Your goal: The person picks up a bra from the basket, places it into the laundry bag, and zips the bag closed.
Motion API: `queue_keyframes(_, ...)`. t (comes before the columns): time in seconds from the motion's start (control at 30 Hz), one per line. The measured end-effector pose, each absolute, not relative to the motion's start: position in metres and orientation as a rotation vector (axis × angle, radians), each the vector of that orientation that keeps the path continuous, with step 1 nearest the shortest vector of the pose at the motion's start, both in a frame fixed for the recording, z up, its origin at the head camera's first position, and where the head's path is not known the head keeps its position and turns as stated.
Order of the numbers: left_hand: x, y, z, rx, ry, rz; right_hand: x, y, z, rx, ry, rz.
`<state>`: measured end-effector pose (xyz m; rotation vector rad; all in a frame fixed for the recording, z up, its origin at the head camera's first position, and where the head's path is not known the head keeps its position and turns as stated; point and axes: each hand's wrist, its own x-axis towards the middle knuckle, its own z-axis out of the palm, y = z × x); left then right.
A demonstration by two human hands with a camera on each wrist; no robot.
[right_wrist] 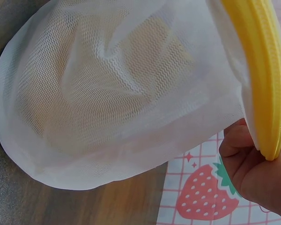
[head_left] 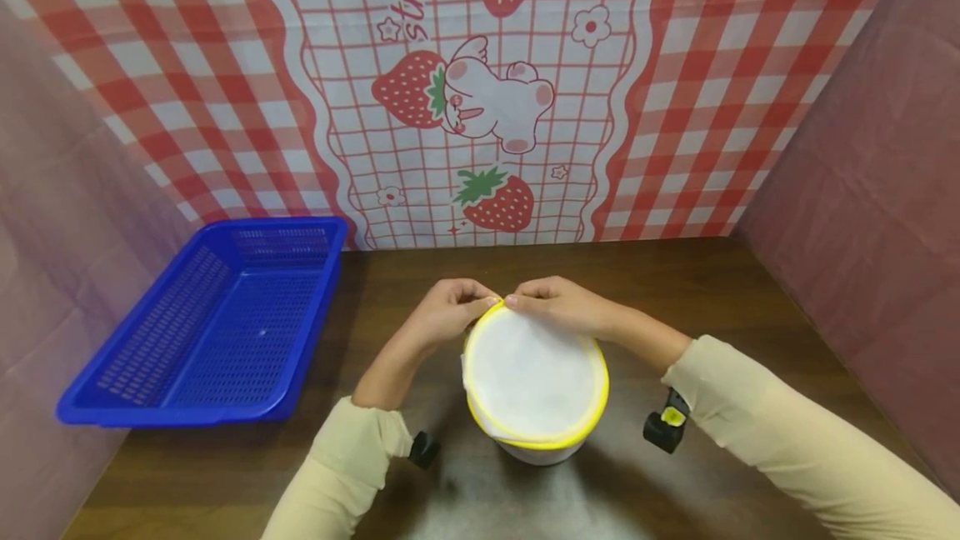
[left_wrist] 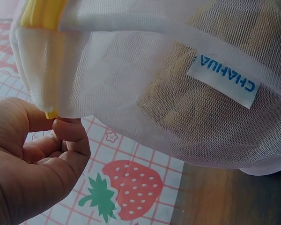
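A round white mesh laundry bag (head_left: 536, 377) with a yellow zipper (head_left: 603, 394) around its top rim stands on the table. Through the mesh in the left wrist view, something beige (left_wrist: 178, 93) shows inside; its kind cannot be made out. A white label with blue lettering (left_wrist: 225, 80) is on the bag's side. My left hand (head_left: 448, 308) pinches the zipper edge at the far side of the rim between thumb and fingers. Right beside it, my right hand (head_left: 562, 307) grips the same yellow edge, its thumb on top. Fingers of the right hand are partly hidden behind the rim.
A blue plastic basket (head_left: 300, 357) with slotted walls sits at the left of the brown wooden table (head_left: 652, 273). Behind stands a red-and-white strawberry-print cloth (head_left: 705, 107). Pinkish cloth walls (head_left: 862, 190) close off both sides. Each wrist carries a small black camera (head_left: 663, 432).
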<state>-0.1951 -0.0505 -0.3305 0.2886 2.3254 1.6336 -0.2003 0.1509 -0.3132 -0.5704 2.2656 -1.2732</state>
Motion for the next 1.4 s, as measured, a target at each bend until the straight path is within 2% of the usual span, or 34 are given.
queue_keyframes(1.4, -0.1920, -0.0482, -0.3350, 0.302, 2.342, 1.685, -0.1972, 0.1511, -0.3158, -0.521, 2.316, -1.300)
